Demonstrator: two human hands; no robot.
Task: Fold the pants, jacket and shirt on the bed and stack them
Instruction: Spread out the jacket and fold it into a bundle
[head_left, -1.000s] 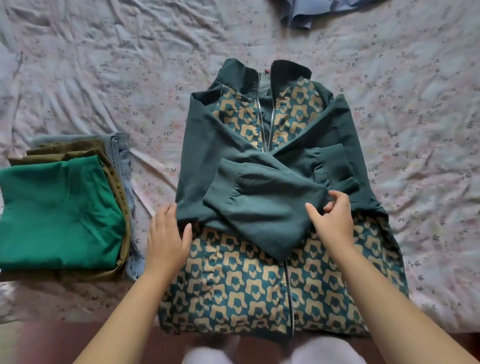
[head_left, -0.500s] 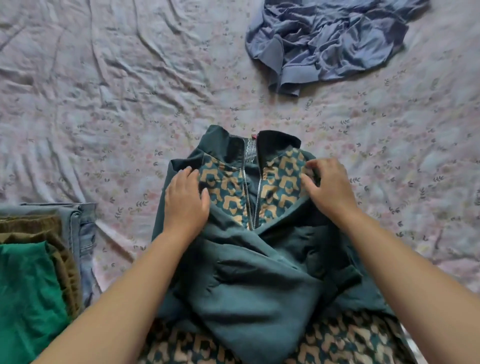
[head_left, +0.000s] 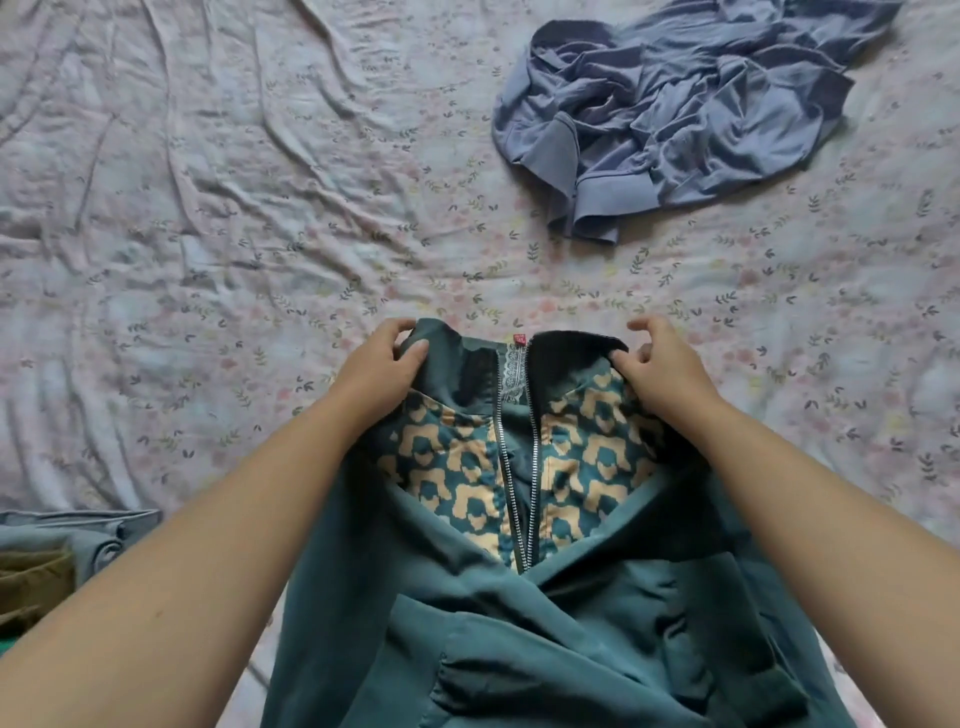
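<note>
Both hands on the jacket collar

The teal patterned jacket (head_left: 545, 639) lies mid-frame on the floral bed sheet (head_left: 208, 234), sleeves crossed over its front. The left hand (head_left: 382, 371) grips the collar's left end, fingers curled round it. The right hand (head_left: 662, 371) pinches the right end, I think, though its fingertips are partly hidden. A crumpled blue-grey garment (head_left: 675, 119) sits upper right, a folded pile (head_left: 52, 561) lower left.
</note>
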